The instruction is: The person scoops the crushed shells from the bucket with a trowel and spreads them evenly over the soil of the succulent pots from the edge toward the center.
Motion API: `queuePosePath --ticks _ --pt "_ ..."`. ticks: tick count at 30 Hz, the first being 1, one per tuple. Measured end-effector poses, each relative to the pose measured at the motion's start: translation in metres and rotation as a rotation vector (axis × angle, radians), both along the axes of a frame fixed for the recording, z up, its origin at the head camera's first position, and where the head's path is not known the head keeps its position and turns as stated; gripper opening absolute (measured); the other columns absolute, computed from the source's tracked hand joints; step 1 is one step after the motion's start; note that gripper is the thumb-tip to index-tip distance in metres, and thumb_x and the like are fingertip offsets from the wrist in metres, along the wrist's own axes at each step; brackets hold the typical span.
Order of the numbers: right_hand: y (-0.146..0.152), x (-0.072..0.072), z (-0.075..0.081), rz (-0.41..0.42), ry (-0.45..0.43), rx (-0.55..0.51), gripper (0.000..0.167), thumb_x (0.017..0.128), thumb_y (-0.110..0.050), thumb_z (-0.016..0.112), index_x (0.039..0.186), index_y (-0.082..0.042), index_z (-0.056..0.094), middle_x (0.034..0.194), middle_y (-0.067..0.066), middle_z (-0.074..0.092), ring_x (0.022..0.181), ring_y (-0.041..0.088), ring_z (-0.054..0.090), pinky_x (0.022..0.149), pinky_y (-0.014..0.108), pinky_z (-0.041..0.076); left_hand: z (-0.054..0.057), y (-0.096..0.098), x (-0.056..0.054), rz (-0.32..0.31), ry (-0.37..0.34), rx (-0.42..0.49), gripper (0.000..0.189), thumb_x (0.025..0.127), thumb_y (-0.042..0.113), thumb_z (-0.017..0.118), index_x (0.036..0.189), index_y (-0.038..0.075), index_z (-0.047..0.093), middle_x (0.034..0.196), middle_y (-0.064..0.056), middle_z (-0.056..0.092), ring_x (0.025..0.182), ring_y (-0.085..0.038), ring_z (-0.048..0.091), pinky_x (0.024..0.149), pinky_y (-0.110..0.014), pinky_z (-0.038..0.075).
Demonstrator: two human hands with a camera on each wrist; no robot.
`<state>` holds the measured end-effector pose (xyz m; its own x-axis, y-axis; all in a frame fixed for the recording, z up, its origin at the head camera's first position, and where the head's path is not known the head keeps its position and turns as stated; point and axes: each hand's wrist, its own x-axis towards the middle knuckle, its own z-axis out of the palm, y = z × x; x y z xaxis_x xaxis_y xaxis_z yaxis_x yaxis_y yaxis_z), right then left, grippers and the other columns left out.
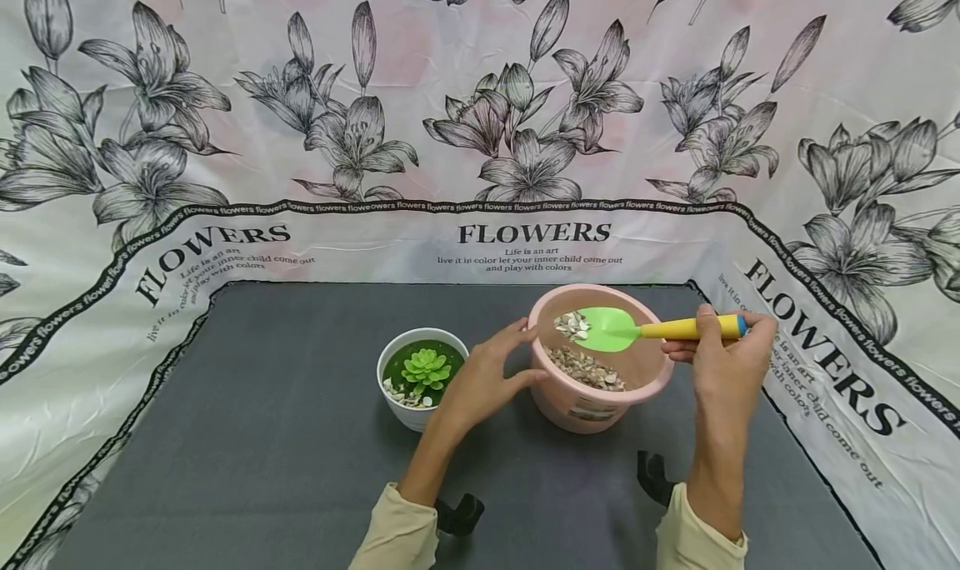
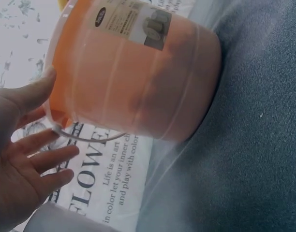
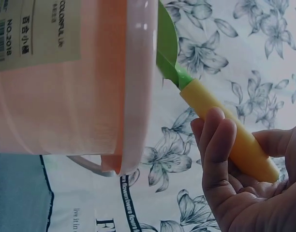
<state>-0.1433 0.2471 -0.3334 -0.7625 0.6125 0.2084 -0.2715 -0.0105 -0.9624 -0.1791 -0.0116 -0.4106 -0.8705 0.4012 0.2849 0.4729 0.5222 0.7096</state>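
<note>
My right hand [image 1: 731, 353] grips the yellow handle of a small trowel [image 3: 230, 130] with a green scoop. A few pale stone chips [image 1: 573, 326] lie in the scoop, which is above the mouth of a pink bucket [image 1: 581, 407]. More mixed gravel [image 1: 588, 368] covers part of the bucket's inside. With fingers spread, my left hand [image 1: 487, 378] touches the bucket's rim at its left side; the left wrist view shows the thumb [image 2: 39, 89] against the rim. Left of that hand stands a white pot [image 1: 412, 416] holding a green succulent [image 1: 426, 368] and some white pebbles [image 1: 405, 395].
A dark grey cloth [image 1: 285, 437] covers the table under both containers. Behind and beside it hangs a floral curtain [image 1: 525, 249] with printed words. The bucket's thin handle [image 2: 90, 138] hangs on its outer side. A dark strap end [image 1: 459, 516] juts from each wrist.
</note>
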Motion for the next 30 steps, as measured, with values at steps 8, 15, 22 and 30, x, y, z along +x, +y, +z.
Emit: queuePosePath --ticks 8,15,22,30 --pt "-0.005 -0.001 0.002 0.007 -0.015 0.011 0.025 0.103 -0.017 0.064 0.114 -0.018 0.042 0.084 0.002 0.066 0.045 0.012 0.067 0.048 0.024 0.058 0.003 -0.014 0.009 0.022 -0.001 0.021 0.066 0.096 0.035 0.076 0.155 0.020 0.052 0.167 -0.010 0.042 0.154 -0.032 0.043 0.123 -0.054 0.042" --pt "-0.012 -0.002 0.004 0.050 0.041 -0.016 0.025 0.103 -0.015 0.065 0.112 -0.014 0.042 0.079 0.001 0.069 0.044 0.013 0.068 0.047 0.023 0.058 0.011 -0.033 0.013 0.077 0.008 0.011 0.066 0.096 0.036 0.077 0.155 0.022 0.053 0.169 -0.009 0.040 0.154 -0.035 0.043 0.120 -0.059 0.043" --pt "-0.030 -0.008 0.004 0.127 0.060 -0.001 0.022 0.104 -0.016 0.064 0.110 -0.013 0.043 0.077 0.002 0.070 0.045 0.012 0.068 0.048 0.023 0.058 0.016 -0.056 0.015 0.111 -0.024 0.016 0.071 0.094 0.038 0.079 0.157 0.025 0.050 0.173 -0.008 0.032 0.156 -0.037 0.038 0.120 -0.062 0.042" --pt "-0.051 -0.012 0.001 0.172 0.025 0.092 0.023 0.105 -0.022 0.063 0.111 -0.011 0.044 0.075 -0.002 0.070 0.047 0.011 0.068 0.050 0.024 0.059 0.021 -0.076 0.019 0.128 -0.023 -0.006 0.074 0.091 0.039 0.081 0.157 0.024 0.050 0.173 -0.011 0.031 0.155 -0.041 0.039 0.117 -0.063 0.044"
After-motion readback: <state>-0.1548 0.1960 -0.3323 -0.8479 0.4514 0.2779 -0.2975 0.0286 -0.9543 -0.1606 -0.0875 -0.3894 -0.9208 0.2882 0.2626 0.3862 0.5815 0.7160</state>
